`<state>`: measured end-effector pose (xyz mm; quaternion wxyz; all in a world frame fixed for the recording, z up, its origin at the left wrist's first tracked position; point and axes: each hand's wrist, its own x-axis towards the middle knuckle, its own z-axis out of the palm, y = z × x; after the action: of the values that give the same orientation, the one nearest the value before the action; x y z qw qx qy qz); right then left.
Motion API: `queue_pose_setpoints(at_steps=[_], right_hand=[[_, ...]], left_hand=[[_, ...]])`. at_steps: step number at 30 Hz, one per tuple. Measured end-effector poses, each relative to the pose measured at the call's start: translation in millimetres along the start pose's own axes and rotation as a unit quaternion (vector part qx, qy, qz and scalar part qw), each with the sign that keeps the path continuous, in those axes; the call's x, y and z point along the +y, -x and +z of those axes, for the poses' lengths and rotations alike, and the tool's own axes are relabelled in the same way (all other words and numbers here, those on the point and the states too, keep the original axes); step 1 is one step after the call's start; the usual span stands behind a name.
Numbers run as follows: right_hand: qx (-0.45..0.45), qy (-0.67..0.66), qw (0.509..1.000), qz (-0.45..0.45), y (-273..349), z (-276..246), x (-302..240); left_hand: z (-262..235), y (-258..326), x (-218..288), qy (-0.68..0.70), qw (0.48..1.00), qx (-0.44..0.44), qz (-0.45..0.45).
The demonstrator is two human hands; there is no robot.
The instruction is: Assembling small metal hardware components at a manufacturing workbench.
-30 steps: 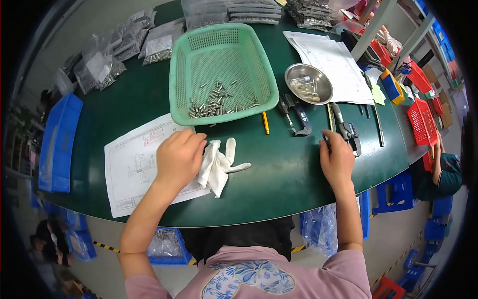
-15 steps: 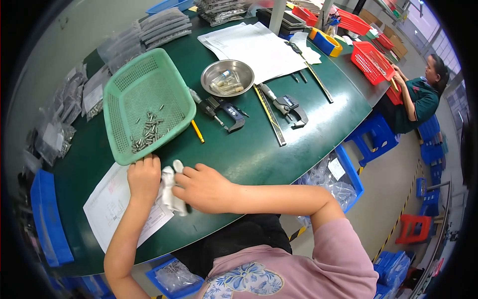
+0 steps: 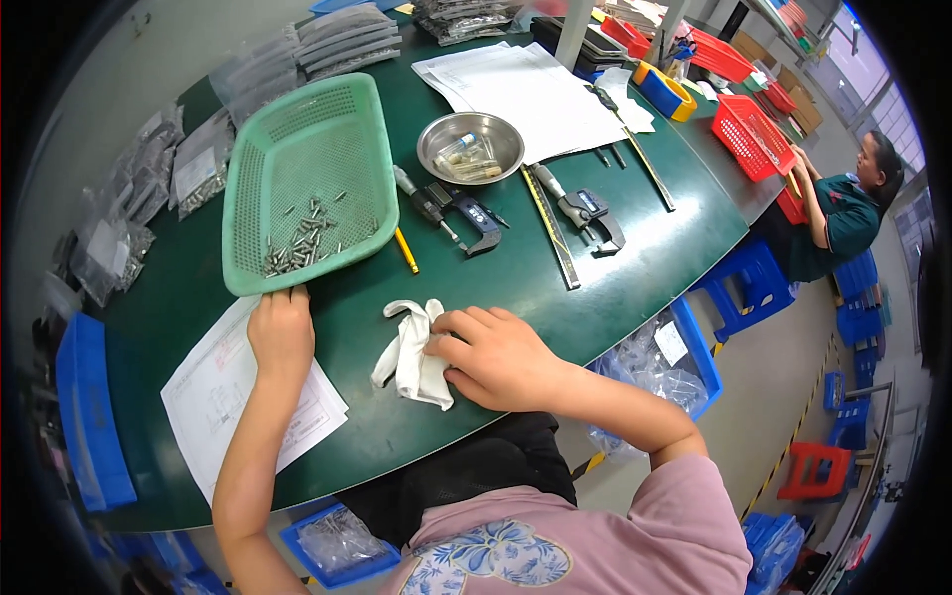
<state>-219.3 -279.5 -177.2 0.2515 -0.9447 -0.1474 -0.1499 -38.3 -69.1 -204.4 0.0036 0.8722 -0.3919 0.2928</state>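
Observation:
My left hand point(image 3: 282, 335) is at the near end of a green plastic basket point(image 3: 381, 223), its fingers curled at the rim and their tips hidden. Small metal pins point(image 3: 307, 238) lie loose in the basket, mostly toward its near end. My right hand point(image 3: 501, 359) is closed on the right side of a crumpled white glove point(image 3: 409, 359), which rests on the green tabletop. Beside my left forearm, a printed sheet point(image 3: 213, 392) lies flat, partly covered by the arm.
Beyond my right hand are two digital micrometers point(image 3: 474, 220) point(image 3: 592, 213), a yellow pencil point(image 3: 407, 250), a steel bowl point(image 3: 506, 167) with small vials, rulers and white papers point(image 3: 535, 99). Bagged parts point(image 3: 203, 164) line the left. A co-worker point(image 3: 843, 218) sits at the right.
My right hand has drawn the white glove rightward, away from my left hand. The green basket has shifted farther from me and turned slightly, with my left hand still at its near rim.

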Motion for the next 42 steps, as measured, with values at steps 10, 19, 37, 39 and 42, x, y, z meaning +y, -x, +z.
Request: queue_pose_setpoints(at_steps=[10, 19, 37, 39, 42], right_hand=[[0.145, 0.023, 0.986, -0.080, -72.5, -16.0, 1.9], [0.131, 0.167, 0.967, -0.137, -148.0, 7.7, 23.5], [0.052, -0.010, 0.989, -0.141, -105.5, 4.8, 31.9], [0.052, -0.009, 0.989, -0.141, -102.9, 3.0, 30.5], [0.051, -0.010, 0.989, -0.140, -101.7, 1.6, 28.5]], left_hand=[[-3.5, -12.6, 9.3, 0.061, 0.990, 0.023, -0.125], [2.1, -13.3, 2.7, 0.109, 0.959, 0.038, -0.257], [-106.4, 49.7, 49.6, 0.576, 0.771, 0.201, -0.183], [-106.7, 49.4, 48.7, 0.565, 0.782, 0.205, -0.164], [-108.3, 48.7, 48.9, 0.532, 0.811, 0.207, -0.129]])
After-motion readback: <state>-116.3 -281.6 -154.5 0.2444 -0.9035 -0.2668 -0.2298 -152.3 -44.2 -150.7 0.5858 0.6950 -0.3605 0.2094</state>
